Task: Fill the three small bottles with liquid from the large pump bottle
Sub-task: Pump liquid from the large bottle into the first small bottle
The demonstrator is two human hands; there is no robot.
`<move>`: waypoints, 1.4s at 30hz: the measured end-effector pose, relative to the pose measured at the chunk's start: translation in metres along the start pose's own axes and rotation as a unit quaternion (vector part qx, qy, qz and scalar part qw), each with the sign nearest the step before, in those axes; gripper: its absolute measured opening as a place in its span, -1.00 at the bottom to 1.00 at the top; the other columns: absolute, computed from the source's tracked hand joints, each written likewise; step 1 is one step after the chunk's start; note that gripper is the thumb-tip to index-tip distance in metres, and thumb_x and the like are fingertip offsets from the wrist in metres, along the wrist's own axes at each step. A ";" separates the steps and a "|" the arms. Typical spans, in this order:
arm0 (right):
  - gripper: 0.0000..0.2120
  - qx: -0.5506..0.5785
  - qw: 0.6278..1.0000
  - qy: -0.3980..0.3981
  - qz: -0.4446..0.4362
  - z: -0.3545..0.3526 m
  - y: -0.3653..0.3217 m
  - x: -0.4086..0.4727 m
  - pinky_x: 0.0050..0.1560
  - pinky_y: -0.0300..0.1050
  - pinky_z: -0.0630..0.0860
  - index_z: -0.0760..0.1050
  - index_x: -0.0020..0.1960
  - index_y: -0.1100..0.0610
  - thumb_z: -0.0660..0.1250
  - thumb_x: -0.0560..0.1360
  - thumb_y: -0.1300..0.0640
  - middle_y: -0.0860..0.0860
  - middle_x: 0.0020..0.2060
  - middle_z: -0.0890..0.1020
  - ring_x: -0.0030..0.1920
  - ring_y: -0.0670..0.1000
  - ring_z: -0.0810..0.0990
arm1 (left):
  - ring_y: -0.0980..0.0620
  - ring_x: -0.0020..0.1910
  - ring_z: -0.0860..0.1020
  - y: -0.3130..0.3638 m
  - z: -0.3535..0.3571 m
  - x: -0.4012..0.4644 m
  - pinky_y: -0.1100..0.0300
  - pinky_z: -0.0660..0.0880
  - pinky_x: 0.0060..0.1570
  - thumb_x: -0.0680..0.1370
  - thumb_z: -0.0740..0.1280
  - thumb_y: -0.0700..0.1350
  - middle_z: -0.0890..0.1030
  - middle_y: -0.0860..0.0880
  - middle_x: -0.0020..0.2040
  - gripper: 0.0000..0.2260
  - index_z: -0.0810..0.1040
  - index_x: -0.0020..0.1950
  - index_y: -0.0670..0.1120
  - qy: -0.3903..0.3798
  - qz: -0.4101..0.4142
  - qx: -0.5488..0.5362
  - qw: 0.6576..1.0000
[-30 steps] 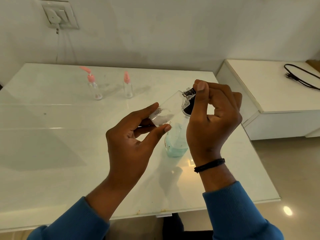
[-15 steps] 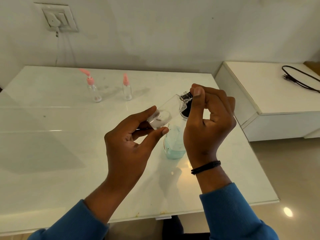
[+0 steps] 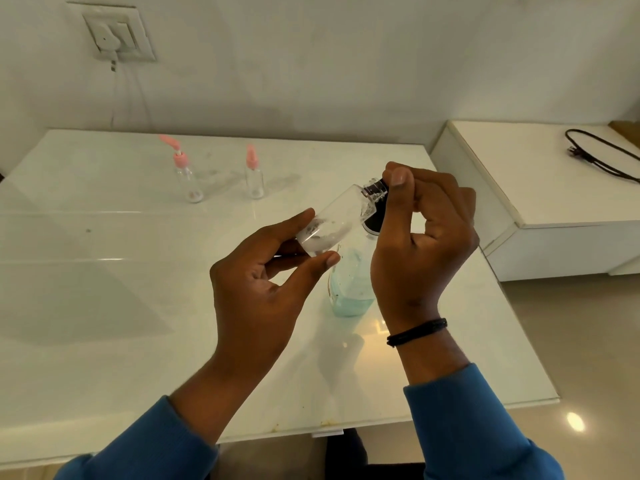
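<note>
Far left, near the back edge of the white table (image 3: 104, 306), stands a small pink-pump bottle (image 3: 187, 178), and just to its right a pink-capped spray bottle (image 3: 254, 176), both upright and clear. Centre now: the left hand (image 3: 256, 289) cradles the base of a clear small bottle (image 3: 334, 223), thumb on top, fingertips underneath, bottle tilted with its neck up to the right. The right hand (image 3: 422, 244) pinches the black cap (image 3: 375, 188) at that neck, fingers curled tight. Below the two hands, partly hidden, the large bottle (image 3: 349, 289) of blue liquid stands toward the table's right edge.
</note>
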State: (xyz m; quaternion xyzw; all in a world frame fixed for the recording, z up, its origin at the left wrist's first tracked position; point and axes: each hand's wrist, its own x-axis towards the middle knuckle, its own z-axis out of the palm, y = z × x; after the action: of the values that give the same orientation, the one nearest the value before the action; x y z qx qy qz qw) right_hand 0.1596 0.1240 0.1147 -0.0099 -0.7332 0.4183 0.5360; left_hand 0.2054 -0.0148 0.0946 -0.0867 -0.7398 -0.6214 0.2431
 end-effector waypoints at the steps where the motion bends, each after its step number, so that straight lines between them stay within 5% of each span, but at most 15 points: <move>1: -0.75 -0.005 1.000 0.002 -0.003 -0.001 -0.001 0.002 -0.17 0.09 0.44 0.70 -0.10 0.23 0.32 0.63 0.14 0.03 -0.16 0.72 -0.15 0.16 0.60 | 0.21 0.12 0.67 0.000 0.000 0.000 0.38 0.59 0.03 0.46 0.56 -0.13 0.65 0.19 0.16 -0.59 0.59 0.28 -0.01 -0.001 0.001 -0.002 1.000; 8: -0.79 0.018 1.000 0.000 0.018 0.002 0.001 -0.006 -0.12 0.13 0.48 0.69 -0.05 0.20 0.31 0.64 0.17 0.02 -0.11 0.72 -0.11 0.13 0.63 | 0.23 0.11 0.66 0.001 0.000 -0.001 0.39 0.59 0.02 0.45 0.55 -0.10 0.65 0.18 0.16 -0.60 0.59 0.27 0.01 0.000 0.001 0.004 1.000; 15: -0.80 0.011 1.000 -0.001 0.012 0.000 -0.002 0.001 -0.08 -0.07 0.42 0.70 -0.08 0.21 0.34 0.63 0.18 0.01 -0.15 0.72 -0.16 0.16 0.62 | 0.22 0.14 0.66 0.000 0.001 0.000 0.37 0.60 0.03 0.46 0.56 -0.12 0.66 0.13 0.19 -0.60 0.59 0.28 -0.03 -0.002 -0.002 -0.001 1.000; 22: -0.78 0.015 1.000 -0.001 0.015 0.001 0.000 -0.003 -0.15 0.18 0.48 0.69 -0.07 0.20 0.31 0.64 0.16 0.00 -0.13 0.72 -0.13 0.10 0.61 | 0.26 0.12 0.66 0.000 0.001 -0.001 0.39 0.59 0.02 0.45 0.55 -0.10 0.64 0.22 0.16 -0.60 0.59 0.27 0.02 -0.001 -0.011 -0.005 1.000; 33: -0.83 0.037 0.999 0.000 0.036 0.002 0.003 -0.005 -0.12 0.22 0.54 0.69 -0.03 0.18 0.33 0.64 0.18 -0.05 -0.10 0.69 -0.08 -0.06 0.59 | 0.20 0.11 0.67 0.001 0.001 0.000 0.36 0.61 0.02 0.45 0.56 -0.09 0.67 0.10 0.18 -0.59 0.60 0.28 0.00 0.004 -0.014 -0.001 1.000; 38: -0.80 0.020 1.000 -0.003 0.021 0.000 0.000 0.001 -0.10 0.00 0.48 0.69 -0.06 0.19 0.32 0.64 0.17 -0.02 -0.13 0.71 -0.12 0.06 0.61 | 0.21 0.12 0.67 0.003 0.001 0.000 0.37 0.60 0.02 0.46 0.56 -0.11 0.66 0.13 0.18 -0.60 0.59 0.27 0.00 0.000 -0.012 -0.003 1.000; 42: -0.82 0.048 0.998 0.003 0.050 0.003 0.002 -0.005 -0.09 0.09 0.56 0.68 -0.02 0.17 0.31 0.64 0.17 -0.05 -0.09 0.69 -0.07 -0.13 0.58 | 0.22 0.12 0.66 0.002 0.002 -0.002 0.39 0.59 0.02 0.45 0.55 -0.11 0.66 0.13 0.18 -0.60 0.60 0.27 -0.01 0.000 -0.008 0.004 1.000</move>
State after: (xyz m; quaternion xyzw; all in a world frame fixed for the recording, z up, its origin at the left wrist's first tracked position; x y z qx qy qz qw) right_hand 0.1588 0.1210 0.1093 -0.0216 -0.7095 0.4790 0.5165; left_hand 0.2072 -0.0122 0.0953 -0.0799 -0.7427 -0.6204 0.2390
